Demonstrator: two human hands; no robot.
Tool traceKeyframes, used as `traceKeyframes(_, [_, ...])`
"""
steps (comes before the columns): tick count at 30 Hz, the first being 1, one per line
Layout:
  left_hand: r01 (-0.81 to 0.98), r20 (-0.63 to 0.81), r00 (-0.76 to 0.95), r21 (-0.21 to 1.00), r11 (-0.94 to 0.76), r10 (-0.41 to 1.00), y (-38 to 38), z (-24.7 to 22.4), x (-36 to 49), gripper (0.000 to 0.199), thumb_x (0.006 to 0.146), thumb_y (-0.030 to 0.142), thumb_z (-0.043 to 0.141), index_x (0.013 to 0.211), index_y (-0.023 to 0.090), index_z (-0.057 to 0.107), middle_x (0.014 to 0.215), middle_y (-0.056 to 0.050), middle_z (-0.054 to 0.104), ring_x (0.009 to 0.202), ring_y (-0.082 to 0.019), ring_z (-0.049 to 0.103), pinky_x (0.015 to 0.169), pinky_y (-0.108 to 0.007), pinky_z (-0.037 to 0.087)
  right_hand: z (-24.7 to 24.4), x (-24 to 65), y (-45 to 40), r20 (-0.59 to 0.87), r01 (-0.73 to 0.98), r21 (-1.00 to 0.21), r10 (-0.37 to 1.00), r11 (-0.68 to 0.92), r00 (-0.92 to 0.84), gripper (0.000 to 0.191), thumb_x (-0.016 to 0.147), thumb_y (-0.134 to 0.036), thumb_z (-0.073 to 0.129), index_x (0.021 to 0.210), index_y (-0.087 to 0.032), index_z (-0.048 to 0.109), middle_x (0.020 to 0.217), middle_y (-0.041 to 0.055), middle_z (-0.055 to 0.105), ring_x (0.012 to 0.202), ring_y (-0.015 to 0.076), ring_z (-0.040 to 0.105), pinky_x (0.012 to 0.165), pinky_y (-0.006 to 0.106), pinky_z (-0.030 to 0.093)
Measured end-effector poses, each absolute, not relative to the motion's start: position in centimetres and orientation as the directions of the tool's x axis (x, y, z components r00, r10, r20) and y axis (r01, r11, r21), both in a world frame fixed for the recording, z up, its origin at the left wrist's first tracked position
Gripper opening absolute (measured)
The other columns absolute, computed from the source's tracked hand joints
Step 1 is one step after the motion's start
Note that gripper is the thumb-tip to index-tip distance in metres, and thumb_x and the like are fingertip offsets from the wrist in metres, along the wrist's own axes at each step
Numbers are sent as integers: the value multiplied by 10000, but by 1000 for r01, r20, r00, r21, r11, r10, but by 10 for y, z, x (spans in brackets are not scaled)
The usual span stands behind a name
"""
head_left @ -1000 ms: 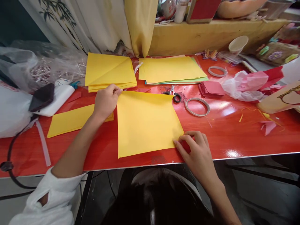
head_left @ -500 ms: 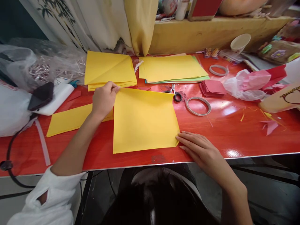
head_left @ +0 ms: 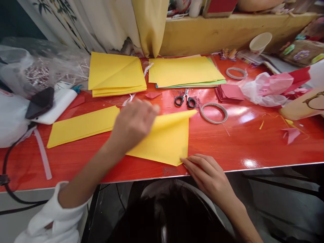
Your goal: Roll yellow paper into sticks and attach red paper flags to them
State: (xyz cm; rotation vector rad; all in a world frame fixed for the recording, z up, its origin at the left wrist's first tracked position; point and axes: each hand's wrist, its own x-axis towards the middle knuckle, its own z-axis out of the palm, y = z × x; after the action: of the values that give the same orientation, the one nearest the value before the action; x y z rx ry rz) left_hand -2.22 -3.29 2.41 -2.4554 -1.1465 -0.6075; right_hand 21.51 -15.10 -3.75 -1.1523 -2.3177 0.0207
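A yellow sheet of paper (head_left: 168,141) lies at the front of the red table, its far edge lifted and curling over. My left hand (head_left: 135,123), smeared by motion, is closed at the sheet's left side and covers part of it. At the near right corner, my right hand (head_left: 209,172) pinches the paper between thumb and fingers. Black-handled scissors (head_left: 186,98) lie just beyond the sheet, beside a roll of tape (head_left: 214,113). Left of the sheet is a folded yellow paper strip (head_left: 81,126), partly behind my left hand.
A stack of yellow paper (head_left: 116,72) and a second stack with green sheets under it (head_left: 186,71) lie at the back. Red paper pieces (head_left: 230,92), another tape roll (head_left: 236,73) and a paper cup (head_left: 260,43) are on the right. A phone (head_left: 42,103) lies left.
My left hand has moved right and towards me with its side of the sheet, which now curls. The right corner has shifted slightly left with my right hand. Both scissor handles now show.
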Motion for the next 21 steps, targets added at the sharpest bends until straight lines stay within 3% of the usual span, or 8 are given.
traceKeyframes(2, [554, 424, 802, -263, -790, 422, -70, 21, -3, 241, 912, 173, 396, 1063, 177, 584, 913, -66, 647, 896, -211, 597, 786, -352, 464, -37, 212, -152, 469, 744, -251, 750, 619, -466, 332, 813, -59, 561, 1140, -114, 588, 920, 96, 635, 879, 193, 549, 776, 354, 501])
traceKeyframes(4, [404, 435, 858, -246, -881, 272, -97, 10, 7, 218, 894, 149, 435, 1003, 128, 623, 959, -58, 670, 949, -189, 599, 919, -330, 444, -36, 210, -152, 487, 736, -261, 744, 624, -457, 269, 818, -68, 557, 1078, -113, 612, 920, 100, 633, 879, 194, 546, 765, 351, 502])
traceKeyframes(6, [408, 391, 865, -186, -894, 313, -111, -2, 7, 263, 896, 139, 432, 1095, 97, 599, 1110, -64, 644, 1099, -194, 547, 1016, -333, 390, -35, 208, -151, 513, 720, -268, 728, 640, -455, 219, 815, -81, 570, 1026, -106, 622, 946, 107, 640, 894, 199, 551, 763, 355, 502])
traceKeyframes(9, [563, 353, 797, -144, -813, 490, -113, -13, 1, 291, 919, 197, 427, 1163, 129, 572, 1222, -42, 595, 1205, -212, 470, 1034, -366, 363, -34, 206, -150, 528, 703, -274, 714, 656, -460, 218, 796, -89, 605, 1014, -90, 619, 963, 111, 656, 906, 206, 564, 767, 365, 498])
traceKeyframes(14, [791, 316, 592, -51, -610, 742, -110, -16, 0, 371, 918, 296, 443, 1228, 110, 528, 1225, -84, 587, 1085, -245, 539, 894, -391, 464, -34, 206, -150, 508, 674, -288, 705, 681, -495, 246, 785, -108, 626, 1031, -112, 630, 980, 99, 665, 933, 209, 575, 790, 366, 499])
traceKeyframes(18, [620, 264, 727, 145, -771, 634, -116, -17, 2, 386, 866, 52, 369, 1214, 98, 529, 1262, -83, 553, 1178, -206, 487, 1003, -347, 438, -36, 208, -152, 511, 659, -279, 689, 699, -514, 295, 788, -122, 625, 1082, -126, 618, 1021, 101, 662, 977, 208, 577, 819, 364, 503])
traceKeyframes(21, [545, 262, 761, 236, -804, 593, -120, -17, -2, 430, 819, -1, 351, 1184, 115, 545, 1278, -77, 540, 1226, -201, 456, 1023, -343, 436, -37, 210, -154, 520, 656, -253, 672, 711, -528, 322, 782, -109, 627, 1104, -115, 610, 1036, 106, 663, 997, 204, 577, 839, 364, 501])
